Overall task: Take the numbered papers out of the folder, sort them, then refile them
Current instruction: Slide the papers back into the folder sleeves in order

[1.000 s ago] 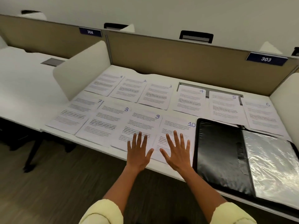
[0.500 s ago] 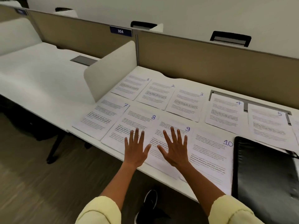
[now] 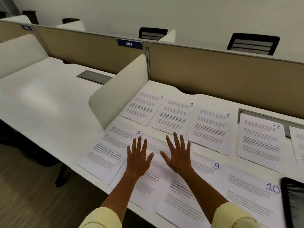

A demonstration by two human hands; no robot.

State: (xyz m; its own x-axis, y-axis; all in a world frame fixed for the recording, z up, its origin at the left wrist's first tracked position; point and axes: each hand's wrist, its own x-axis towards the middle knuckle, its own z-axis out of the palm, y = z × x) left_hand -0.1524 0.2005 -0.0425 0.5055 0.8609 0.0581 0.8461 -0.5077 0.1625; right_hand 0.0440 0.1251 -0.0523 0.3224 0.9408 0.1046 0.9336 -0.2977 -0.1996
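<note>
L hand [image 3: 137,159], R hand [image 3: 179,157], fingers splayed flat

The scene is evenly and softly lit from above, bright without harsh contrast. A broad pale sheen lies on the white desk [image 3: 49,99] toward its left side, and the glossy black folder [image 3: 294,201] at the right edge carries grey streaks of glare. Shadows are faint: a soft one sits under the left hand [image 3: 138,159] and right hand [image 3: 178,156], and the floor below the desk's near edge is dim. The wide lens bends the partition [image 3: 213,69] and desk edges into curves toward the corners. Printed lines on the papers [image 3: 212,129] are smeared and unreadable; only the handwritten numbers read clearly.
</note>
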